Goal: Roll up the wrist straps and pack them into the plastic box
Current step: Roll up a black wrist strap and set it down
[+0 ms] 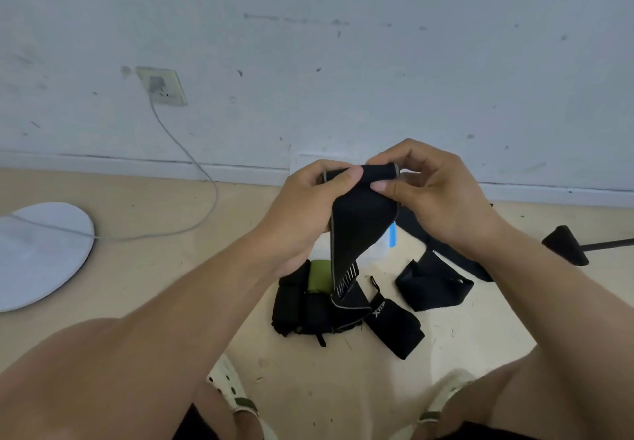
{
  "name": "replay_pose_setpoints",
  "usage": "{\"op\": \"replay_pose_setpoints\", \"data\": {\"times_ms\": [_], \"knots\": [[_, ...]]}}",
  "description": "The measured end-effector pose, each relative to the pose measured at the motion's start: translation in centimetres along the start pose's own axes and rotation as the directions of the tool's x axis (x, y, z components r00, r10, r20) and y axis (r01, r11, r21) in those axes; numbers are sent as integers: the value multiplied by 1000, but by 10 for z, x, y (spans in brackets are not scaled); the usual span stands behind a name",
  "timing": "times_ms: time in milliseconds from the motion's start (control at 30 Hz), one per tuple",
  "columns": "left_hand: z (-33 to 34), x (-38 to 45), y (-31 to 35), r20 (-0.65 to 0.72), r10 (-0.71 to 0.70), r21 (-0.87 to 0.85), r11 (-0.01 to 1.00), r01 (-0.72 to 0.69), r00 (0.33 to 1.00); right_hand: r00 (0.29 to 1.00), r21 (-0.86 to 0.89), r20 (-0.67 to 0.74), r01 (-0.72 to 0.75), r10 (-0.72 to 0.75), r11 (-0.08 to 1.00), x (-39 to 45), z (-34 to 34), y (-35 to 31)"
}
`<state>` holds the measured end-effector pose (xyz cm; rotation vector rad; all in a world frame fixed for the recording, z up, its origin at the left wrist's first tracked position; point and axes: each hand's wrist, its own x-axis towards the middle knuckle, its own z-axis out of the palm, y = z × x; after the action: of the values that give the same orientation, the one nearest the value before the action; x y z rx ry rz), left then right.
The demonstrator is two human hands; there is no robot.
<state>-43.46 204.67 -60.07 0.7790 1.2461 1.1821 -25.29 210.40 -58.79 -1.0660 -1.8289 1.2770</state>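
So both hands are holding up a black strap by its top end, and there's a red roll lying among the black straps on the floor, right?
Not quite: the roll on the floor is olive green, not red, as the head view shows. The rest holds: the left hand and right hand both pinch the top end of a black strap, and the roll lies among the black straps on the floor.

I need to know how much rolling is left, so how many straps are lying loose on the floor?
2 loose for sure: a lettered strap right of the dark pile, and a folded strap farther right. Another is in both hands. The pile may hide more.
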Motion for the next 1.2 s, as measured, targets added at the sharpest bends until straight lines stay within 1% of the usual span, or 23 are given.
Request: {"op": "replay_pose_setpoints", "data": {"times_ms": [100,233,300,367,467,600,733,833,900,1033,1100,1200], "knots": [[-5,3,-1,-24,37,3,999,-37,999,997,63,19,-70,69,996,1,-2,-2],[-11,2,-6,-14,88,77,993,-87,996,984,208,68,-178,167,962,1,-4,-3],[-12,3,-8,-38,110,108,989,-105,993,979,231,77,-204,191,951,2,-2,0],[-12,3,-9,-35,102,121,988,-97,994,976,247,72,-216,204,945,2,0,2],[-10,2,-11,3,97,197,976,-96,995,974,245,61,-226,217,943,1,4,3],[-8,2,-13,-14,134,253,959,-126,991,976,188,31,-219,218,957,-1,8,6],[-7,4,-14,-20,171,295,942,-158,985,984,155,30,-176,174,972,-3,6,5],[-5,3,-13,-11,171,281,946,-162,985,991,109,-28,-129,133,986,-3,4,3],[-4,3,-12,-3,156,239,959,-151,988,994,60,-64,-85,88,995,-3,5,3],[2,2,-9,-2,31,105,994,-31,1000,995,-15,-101,-27,25,1000,-4,7,7],[2,3,-9,-30,24,77,997,-22,999,996,-14,-90,-29,27,999,-5,7,7],[0,5,-9,-54,47,65,997,-43,997,994,80,-51,-94,99,992,-5,5,5]]}}
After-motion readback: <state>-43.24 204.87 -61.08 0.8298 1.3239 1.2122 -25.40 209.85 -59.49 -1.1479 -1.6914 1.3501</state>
